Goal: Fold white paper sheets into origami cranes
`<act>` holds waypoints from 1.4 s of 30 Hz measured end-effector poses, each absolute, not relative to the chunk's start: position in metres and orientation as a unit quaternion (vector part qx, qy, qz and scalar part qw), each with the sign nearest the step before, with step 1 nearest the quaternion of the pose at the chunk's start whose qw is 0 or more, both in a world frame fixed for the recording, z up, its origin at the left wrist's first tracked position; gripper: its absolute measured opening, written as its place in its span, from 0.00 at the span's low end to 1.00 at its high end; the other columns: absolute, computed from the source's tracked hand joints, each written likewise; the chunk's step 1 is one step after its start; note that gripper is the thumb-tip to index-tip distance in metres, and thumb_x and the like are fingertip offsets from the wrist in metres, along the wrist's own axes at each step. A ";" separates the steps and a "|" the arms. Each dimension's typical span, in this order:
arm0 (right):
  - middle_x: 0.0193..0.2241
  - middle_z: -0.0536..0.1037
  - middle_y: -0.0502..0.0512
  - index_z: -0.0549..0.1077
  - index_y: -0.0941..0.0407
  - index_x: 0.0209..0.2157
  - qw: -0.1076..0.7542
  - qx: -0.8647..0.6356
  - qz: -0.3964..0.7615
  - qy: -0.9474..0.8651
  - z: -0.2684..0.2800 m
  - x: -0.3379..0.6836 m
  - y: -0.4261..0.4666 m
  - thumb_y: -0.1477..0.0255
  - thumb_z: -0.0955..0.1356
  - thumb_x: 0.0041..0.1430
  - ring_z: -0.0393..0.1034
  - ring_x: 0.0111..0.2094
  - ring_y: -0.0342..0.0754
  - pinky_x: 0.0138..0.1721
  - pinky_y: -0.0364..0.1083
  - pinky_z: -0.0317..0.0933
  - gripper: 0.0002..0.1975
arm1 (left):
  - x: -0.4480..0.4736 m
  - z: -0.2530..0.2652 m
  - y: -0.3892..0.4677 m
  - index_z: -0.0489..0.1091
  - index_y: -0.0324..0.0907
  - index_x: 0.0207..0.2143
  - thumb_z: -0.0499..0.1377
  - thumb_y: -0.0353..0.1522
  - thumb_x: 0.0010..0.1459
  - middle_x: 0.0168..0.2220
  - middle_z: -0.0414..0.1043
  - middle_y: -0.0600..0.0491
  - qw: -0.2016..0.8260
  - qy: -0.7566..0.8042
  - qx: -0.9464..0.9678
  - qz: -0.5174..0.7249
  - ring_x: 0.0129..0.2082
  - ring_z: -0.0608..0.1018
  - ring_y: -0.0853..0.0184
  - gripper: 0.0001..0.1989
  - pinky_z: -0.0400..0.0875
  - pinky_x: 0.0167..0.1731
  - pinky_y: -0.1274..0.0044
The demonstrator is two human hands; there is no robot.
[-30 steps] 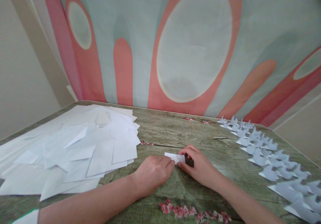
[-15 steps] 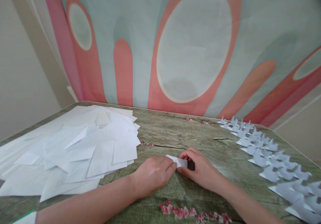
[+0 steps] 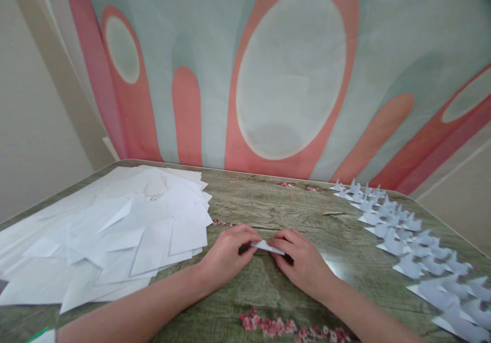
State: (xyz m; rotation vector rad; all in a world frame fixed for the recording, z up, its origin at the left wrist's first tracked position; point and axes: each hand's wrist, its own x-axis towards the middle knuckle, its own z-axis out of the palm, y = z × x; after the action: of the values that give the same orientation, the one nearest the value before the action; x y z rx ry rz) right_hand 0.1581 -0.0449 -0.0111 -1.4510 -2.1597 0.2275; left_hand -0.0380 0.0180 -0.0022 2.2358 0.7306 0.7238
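Observation:
Between my hands is a small folded piece of white paper (image 3: 264, 246), narrow and pointed toward the right, held just over the table. My left hand (image 3: 233, 251) pinches its left end between thumb and fingers. The fingers of my right hand (image 3: 301, 258) grip its right part, covering some of it. The finer folds of the paper are too small to make out.
A spread heap of white paper sheets (image 3: 115, 240) covers the table's left side. Several rows of folded white paper figures (image 3: 406, 240) stand along the right. The wood-patterned table (image 3: 245, 194) with printed pink flowers (image 3: 276, 325) meets a patterned backdrop (image 3: 291, 77) behind.
My left hand has gone from lying over the paper to pinching its end. The paper now looks narrower and tilted, and my right fingers have closed over its right part.

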 end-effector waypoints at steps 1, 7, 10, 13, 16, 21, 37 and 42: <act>0.34 0.71 0.54 0.72 0.52 0.40 0.263 -0.535 0.071 -0.799 -0.013 0.160 -0.044 0.78 0.62 0.55 0.65 0.36 0.48 0.38 0.47 0.60 0.13 | -0.037 -0.003 0.019 0.70 0.41 0.37 0.55 0.26 0.53 0.40 0.69 0.51 0.376 0.300 0.827 0.292 0.41 0.72 0.68 0.09 0.69 0.41 0.76; 0.39 0.72 0.57 0.70 0.53 0.46 0.290 -0.537 -0.050 -0.791 -0.016 0.174 -0.038 0.78 0.61 0.57 0.65 0.39 0.49 0.39 0.49 0.60 0.16 | -0.029 0.006 0.023 0.64 0.36 0.44 0.58 0.38 0.53 0.42 0.70 0.45 0.651 0.395 0.567 0.315 0.42 0.73 0.64 0.19 0.71 0.41 0.70; 0.41 0.72 0.57 0.69 0.51 0.48 0.280 -0.528 -0.102 -0.795 -0.010 0.176 -0.039 0.79 0.61 0.57 0.65 0.41 0.50 0.40 0.50 0.59 0.18 | -0.023 0.015 0.022 0.67 0.35 0.41 0.56 0.44 0.54 0.40 0.72 0.43 0.754 0.382 0.484 0.225 0.38 0.75 0.64 0.21 0.72 0.39 0.71; 0.43 0.72 0.57 0.69 0.50 0.48 0.266 -0.520 -0.133 -0.801 -0.006 0.176 -0.041 0.78 0.61 0.57 0.65 0.41 0.51 0.40 0.51 0.58 0.18 | -0.013 0.018 0.020 0.70 0.36 0.38 0.59 0.43 0.51 0.39 0.73 0.46 0.783 0.372 0.447 0.221 0.36 0.76 0.66 0.20 0.72 0.33 0.75; 0.45 0.71 0.58 0.67 0.50 0.50 0.272 -0.521 -0.131 -0.798 -0.008 0.176 -0.039 0.79 0.61 0.56 0.65 0.42 0.52 0.41 0.52 0.58 0.20 | -0.002 0.014 0.022 0.72 0.35 0.34 0.63 0.40 0.47 0.33 0.74 0.48 0.762 0.366 0.463 0.265 0.33 0.75 0.68 0.17 0.71 0.31 0.78; 0.47 0.67 0.59 0.63 0.53 0.53 0.378 -0.547 -0.037 -0.746 -0.016 0.176 -0.035 0.82 0.60 0.50 0.62 0.46 0.52 0.47 0.53 0.58 0.27 | 0.003 0.001 0.028 0.74 0.36 0.33 0.63 0.39 0.45 0.31 0.75 0.51 0.687 0.374 0.525 0.336 0.31 0.74 0.67 0.16 0.70 0.31 0.77; 0.24 0.71 0.50 0.70 0.55 0.27 0.458 -0.576 0.184 -0.652 -0.016 0.167 -0.034 0.65 0.62 0.58 0.65 0.27 0.45 0.30 0.43 0.58 0.11 | 0.000 -0.010 0.029 0.75 0.37 0.33 0.63 0.38 0.46 0.27 0.74 0.53 0.635 0.355 0.603 0.326 0.26 0.72 0.70 0.14 0.67 0.29 0.80; 0.24 0.71 0.50 0.70 0.55 0.27 0.472 -0.572 0.176 -0.647 -0.015 0.168 -0.035 0.66 0.62 0.58 0.66 0.27 0.45 0.31 0.43 0.58 0.11 | 0.001 -0.005 0.027 0.74 0.37 0.31 0.62 0.41 0.45 0.28 0.74 0.52 0.655 0.365 0.583 0.314 0.28 0.73 0.67 0.16 0.69 0.30 0.78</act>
State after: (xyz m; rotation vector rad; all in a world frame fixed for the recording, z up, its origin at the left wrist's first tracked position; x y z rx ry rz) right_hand 0.1678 -0.0346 -0.0152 -1.3999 -1.5840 0.4308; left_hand 0.0010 0.0274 -0.0051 1.3211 0.8274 0.7109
